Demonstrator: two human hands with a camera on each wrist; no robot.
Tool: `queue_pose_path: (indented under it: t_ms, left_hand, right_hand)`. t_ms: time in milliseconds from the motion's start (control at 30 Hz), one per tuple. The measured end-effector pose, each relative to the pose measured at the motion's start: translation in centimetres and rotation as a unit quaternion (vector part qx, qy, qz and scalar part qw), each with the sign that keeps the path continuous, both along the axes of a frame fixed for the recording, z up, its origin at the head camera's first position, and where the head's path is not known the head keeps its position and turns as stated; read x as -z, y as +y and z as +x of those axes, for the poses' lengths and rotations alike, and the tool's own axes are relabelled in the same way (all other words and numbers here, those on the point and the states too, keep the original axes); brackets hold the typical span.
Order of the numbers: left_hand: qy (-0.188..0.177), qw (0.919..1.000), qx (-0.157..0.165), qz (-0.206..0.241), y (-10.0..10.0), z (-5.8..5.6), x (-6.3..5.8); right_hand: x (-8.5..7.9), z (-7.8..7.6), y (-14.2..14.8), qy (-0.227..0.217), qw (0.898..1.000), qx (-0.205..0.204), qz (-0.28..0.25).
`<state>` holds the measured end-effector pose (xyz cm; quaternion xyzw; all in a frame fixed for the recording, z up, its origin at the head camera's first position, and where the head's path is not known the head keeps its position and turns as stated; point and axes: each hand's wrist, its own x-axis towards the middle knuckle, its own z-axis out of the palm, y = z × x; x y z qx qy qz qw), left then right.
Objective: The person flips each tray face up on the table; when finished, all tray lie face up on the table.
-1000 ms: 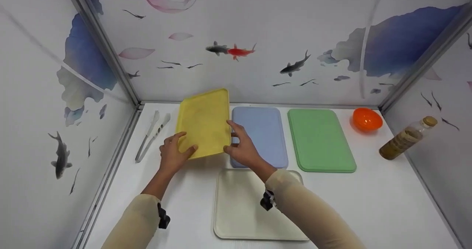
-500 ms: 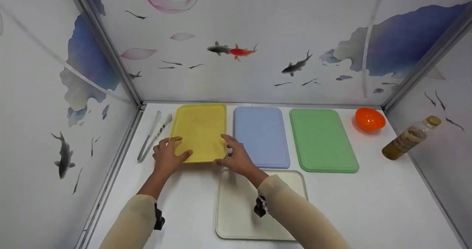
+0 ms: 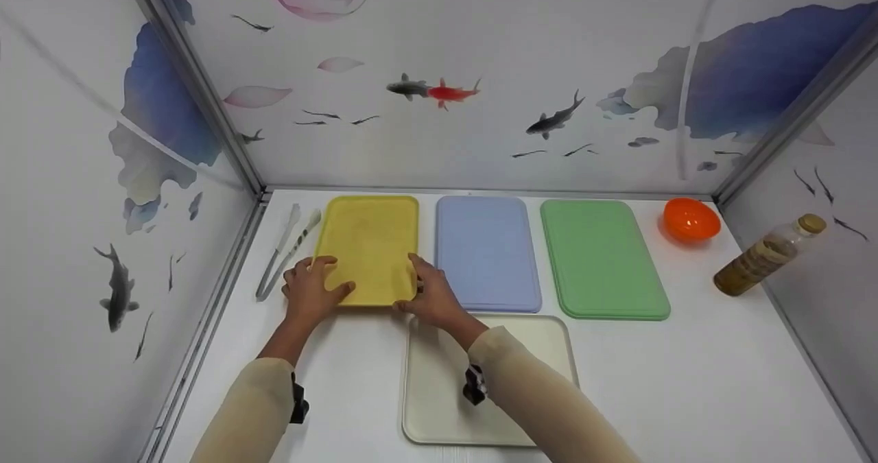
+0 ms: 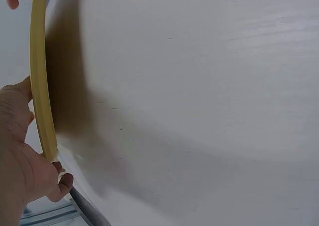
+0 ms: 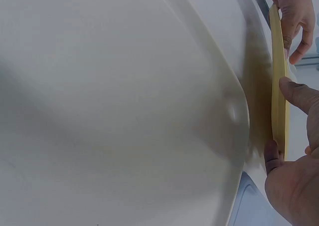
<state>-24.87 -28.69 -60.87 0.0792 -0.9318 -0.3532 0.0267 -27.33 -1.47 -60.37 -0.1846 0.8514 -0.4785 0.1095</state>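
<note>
A yellow tray lies at the back left of the white table, with a shadow under its near edge in both wrist views. My left hand holds its near left corner, thumb over the near edge and fingers along the left side. At the near right corner, my right hand grips the rim; in the right wrist view, thumb and finger pinch the yellow edge. A cream tray lies in front, partly under my right forearm.
Left of the yellow tray lie tongs. To its right are a blue tray and a green tray, both flat. An orange bowl and a bottle with a cork-coloured cap stand far right. Patterned walls enclose the table.
The yellow tray, raised and tilted a second ago, has come down flat beside the blue tray. Both hands moved down and slightly left with it, keeping their hold.
</note>
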Motion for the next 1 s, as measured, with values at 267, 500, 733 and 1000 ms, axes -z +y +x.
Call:
queue_pose_path:
  t_ms: [267,500,733,1000]
  left_hand:
    - [-0.005,0.9998,-0.002,0.017,-0.1,-0.5,0.6]
    - [-0.034,0.9991,-0.014,0.019,-0.4,-0.8,1.0]
    - [-0.043,0.9986,-0.02,0.023,0.1,-1.0,0.5]
    - [-0.011,0.9977,-0.053,-0.042,1.2,-1.0,0.0]
  right_hand:
    - [0.4,0.3,-0.6,-0.013,1.0,0.0,0.005]
    - [0.3,0.5,-1.0,-0.008,0.999,0.005,0.03]
    - [0.0,0.2,-0.9,-0.017,0.999,-0.004,0.048]
    - [0.6,0.1,1.1,0.047,0.996,-0.064,0.04]
